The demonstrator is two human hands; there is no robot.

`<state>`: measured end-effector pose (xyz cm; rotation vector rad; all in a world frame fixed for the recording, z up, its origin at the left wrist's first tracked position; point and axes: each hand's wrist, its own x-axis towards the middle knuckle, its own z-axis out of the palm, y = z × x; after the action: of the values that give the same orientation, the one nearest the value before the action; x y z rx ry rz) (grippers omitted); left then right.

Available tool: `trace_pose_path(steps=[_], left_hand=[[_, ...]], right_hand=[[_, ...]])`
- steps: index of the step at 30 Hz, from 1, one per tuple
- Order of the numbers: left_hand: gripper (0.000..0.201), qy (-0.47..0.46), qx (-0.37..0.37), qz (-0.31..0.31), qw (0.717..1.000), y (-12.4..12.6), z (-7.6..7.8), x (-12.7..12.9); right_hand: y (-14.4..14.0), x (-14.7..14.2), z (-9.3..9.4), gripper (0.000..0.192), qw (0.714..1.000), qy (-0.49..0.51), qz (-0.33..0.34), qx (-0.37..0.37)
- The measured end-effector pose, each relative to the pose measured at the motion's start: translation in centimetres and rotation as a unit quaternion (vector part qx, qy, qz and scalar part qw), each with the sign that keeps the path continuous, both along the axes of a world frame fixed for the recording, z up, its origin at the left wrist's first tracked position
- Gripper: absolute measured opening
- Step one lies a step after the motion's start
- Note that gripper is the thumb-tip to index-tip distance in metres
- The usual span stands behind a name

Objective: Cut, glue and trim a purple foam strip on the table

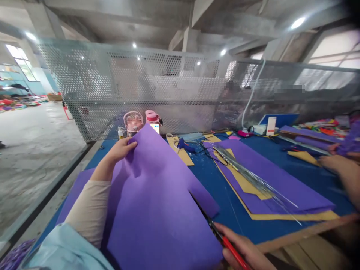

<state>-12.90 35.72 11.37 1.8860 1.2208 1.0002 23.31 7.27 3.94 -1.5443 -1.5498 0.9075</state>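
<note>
Head view: the left hand point(121, 149) grips the far upper edge of a large purple foam sheet point(157, 202), fingers curled over the top and thumb behind, holding it tilted up off the blue table point(219, 187). The sheet fills the near middle of the scene. The right hand point(247, 251), at the near right edge, is closed around red-handled scissors point(222, 236), whose dark blades sit in a slit cut into the sheet's right edge. A narrow flap of foam hangs just right of the slit.

Further right on the table lie flat purple sheets point(270, 180) over yellow sheets point(295, 216), with a bundle of thin metal wires point(253, 180) laid across them. At the far side of the table stand a pink fan point(133, 122) and a pink bottle point(152, 118), with a blue glue gun point(185, 146) to their right. A perforated metal screen point(168, 86) runs behind the table. At the far right edge another person's hand point(341, 167) rests blurred on the table, well apart from the sheet
</note>
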Motion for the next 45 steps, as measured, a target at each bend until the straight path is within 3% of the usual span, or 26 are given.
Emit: trace_pose_path(steps=[4, 11, 13, 20, 31, 45], left_hand=[[0.05, 0.001, 0.041, 0.039, 0.998, -1.0, -0.2, 0.7], [0.036, -0.009, 0.104, 0.084, 0.991, -2.1, 0.9, 2.8], [0.036, -0.023, 0.117, 0.093, 0.989, -2.2, 1.1, 2.8], [0.042, -0.076, 0.135, 0.101, 0.983, -1.4, 0.3, 2.1], [0.039, -0.095, 0.134, 0.097, 0.982, -1.6, 0.8, 2.4], [0.032, -0.115, 0.124, 0.084, 0.982, -1.6, 1.0, 2.6]], right_hand=[[-0.2, -1.3, 0.3, 0.051, 1.0, 0.009, 0.001, -0.011], [-0.3, -1.4, 3.3, 0.066, 0.995, -0.007, 0.077, -0.055], [-0.5, -1.5, 3.7, 0.068, 0.995, -0.002, 0.071, -0.071], [-0.4, -1.4, 3.2, 0.069, 0.997, 0.003, 0.004, -0.072], [0.5, -2.6, 4.7, 0.057, 0.996, -0.017, 0.067, -0.051], [0.6, -1.9, 3.3, 0.053, 0.995, -0.076, 0.071, -0.002]])
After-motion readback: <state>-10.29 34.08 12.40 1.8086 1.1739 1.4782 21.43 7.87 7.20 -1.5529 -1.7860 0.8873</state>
